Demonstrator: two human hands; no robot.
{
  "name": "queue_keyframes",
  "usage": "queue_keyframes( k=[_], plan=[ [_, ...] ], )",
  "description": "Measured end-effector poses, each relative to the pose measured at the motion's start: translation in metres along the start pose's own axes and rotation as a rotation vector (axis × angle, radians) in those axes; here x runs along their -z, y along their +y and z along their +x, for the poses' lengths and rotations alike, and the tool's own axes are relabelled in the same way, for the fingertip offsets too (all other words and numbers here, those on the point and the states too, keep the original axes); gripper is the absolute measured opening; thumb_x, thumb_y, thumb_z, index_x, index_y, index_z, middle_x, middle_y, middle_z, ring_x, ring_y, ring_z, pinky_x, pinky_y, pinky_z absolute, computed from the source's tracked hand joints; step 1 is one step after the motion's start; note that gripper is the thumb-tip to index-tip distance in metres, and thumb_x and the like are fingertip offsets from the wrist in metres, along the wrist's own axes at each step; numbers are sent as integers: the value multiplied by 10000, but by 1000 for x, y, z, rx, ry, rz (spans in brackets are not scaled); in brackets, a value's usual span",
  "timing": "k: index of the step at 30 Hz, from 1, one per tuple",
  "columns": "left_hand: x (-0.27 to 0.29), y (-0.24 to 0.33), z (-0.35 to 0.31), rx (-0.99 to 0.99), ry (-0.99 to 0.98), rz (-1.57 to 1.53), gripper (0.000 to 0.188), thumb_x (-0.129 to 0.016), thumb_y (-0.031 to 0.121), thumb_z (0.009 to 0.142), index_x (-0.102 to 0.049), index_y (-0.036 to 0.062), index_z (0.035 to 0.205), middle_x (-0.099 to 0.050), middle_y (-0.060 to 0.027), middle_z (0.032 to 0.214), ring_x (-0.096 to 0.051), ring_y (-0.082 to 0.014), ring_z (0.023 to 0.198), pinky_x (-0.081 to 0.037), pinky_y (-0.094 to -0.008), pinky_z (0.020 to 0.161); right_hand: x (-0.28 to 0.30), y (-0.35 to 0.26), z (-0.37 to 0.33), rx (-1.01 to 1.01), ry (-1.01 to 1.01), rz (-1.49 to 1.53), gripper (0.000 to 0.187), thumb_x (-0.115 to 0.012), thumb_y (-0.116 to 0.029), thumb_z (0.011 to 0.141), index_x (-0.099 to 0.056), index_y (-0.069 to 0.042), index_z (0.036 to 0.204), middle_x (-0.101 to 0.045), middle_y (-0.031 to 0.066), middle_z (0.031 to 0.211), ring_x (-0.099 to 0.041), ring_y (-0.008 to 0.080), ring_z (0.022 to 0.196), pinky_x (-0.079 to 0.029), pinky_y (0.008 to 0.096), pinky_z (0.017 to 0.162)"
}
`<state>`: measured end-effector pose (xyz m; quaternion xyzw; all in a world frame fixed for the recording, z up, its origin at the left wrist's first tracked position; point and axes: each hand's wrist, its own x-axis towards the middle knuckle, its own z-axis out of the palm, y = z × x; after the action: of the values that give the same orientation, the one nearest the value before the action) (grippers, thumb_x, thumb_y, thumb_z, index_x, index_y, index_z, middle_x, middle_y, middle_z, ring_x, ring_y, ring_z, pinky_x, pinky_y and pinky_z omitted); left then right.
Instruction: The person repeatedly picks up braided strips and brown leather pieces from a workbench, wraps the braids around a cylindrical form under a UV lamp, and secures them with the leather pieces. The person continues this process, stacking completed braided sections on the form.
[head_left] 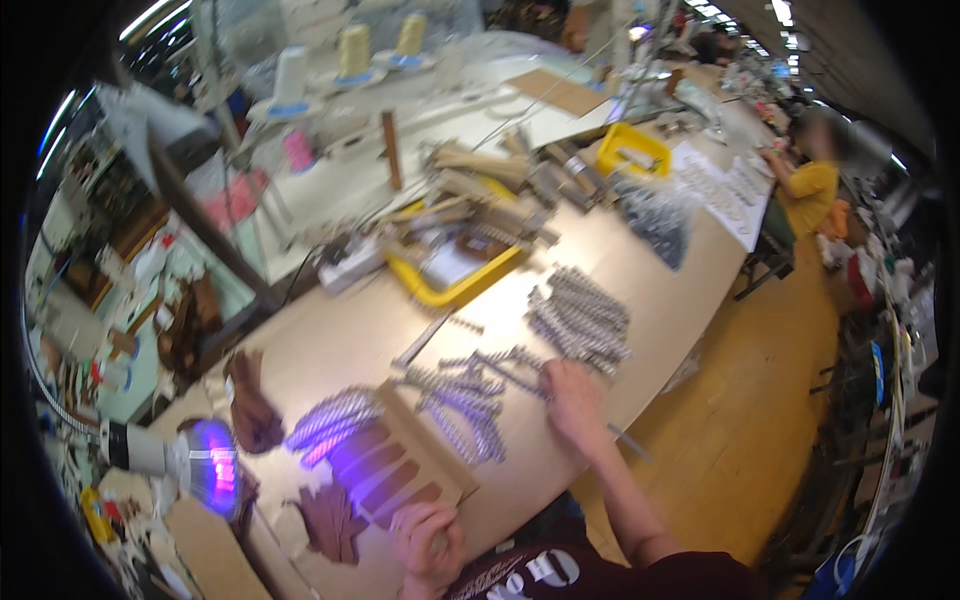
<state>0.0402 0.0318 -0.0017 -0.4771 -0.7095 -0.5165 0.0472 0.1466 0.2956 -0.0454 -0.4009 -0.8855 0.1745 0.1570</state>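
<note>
My right hand [573, 402] is closed around a thin grey strip [510, 373], whose ends stick out on both sides of the fist. To its left lie loose grey-and-white patterned straps [465, 400]; just beyond it is a larger heap of similar straps [580, 318]. My left hand [430, 543], fingers curled in, is near the front edge of the table by a shallow cardboard tray [430, 440]. Whatever its fingers may hold is hidden. Brown flat strips [385, 470] lie side by side at the tray, under purple light. Dark brown pieces [330, 520] are piled beside them.
A lamp [212, 468] glows purple at the left. A yellow tray [455, 285] and bundled strips [490, 170] are at the table's back. Farther along are a yellow bin [635, 150], a plastic bag [655, 220] and a person in yellow [808, 195].
</note>
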Motion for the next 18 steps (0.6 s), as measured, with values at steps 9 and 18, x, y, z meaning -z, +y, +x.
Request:
queue_keyframes(
  k=[9,18],
  plan=[
    [15,17,14,196,-115,-103,177,-646,-58,820,-644,1,987,-645,-162,1070,-651,-269,921,-531,-329,813,35,25,6,-123,-456,747,345,-537,-354,991,-554,-19,1074,-614,120,980,-577,203,932,-455,332,829],
    [-21,29,68,297,-180,-151,603,-728,20,746,-479,-5,1295,-573,-195,1195,-584,-276,1067,-496,-344,821,86,-12,-3,-75,-265,698,254,-591,-267,966,-593,-28,1053,-639,34,736,-554,108,664,-451,290,643]
  ],
)
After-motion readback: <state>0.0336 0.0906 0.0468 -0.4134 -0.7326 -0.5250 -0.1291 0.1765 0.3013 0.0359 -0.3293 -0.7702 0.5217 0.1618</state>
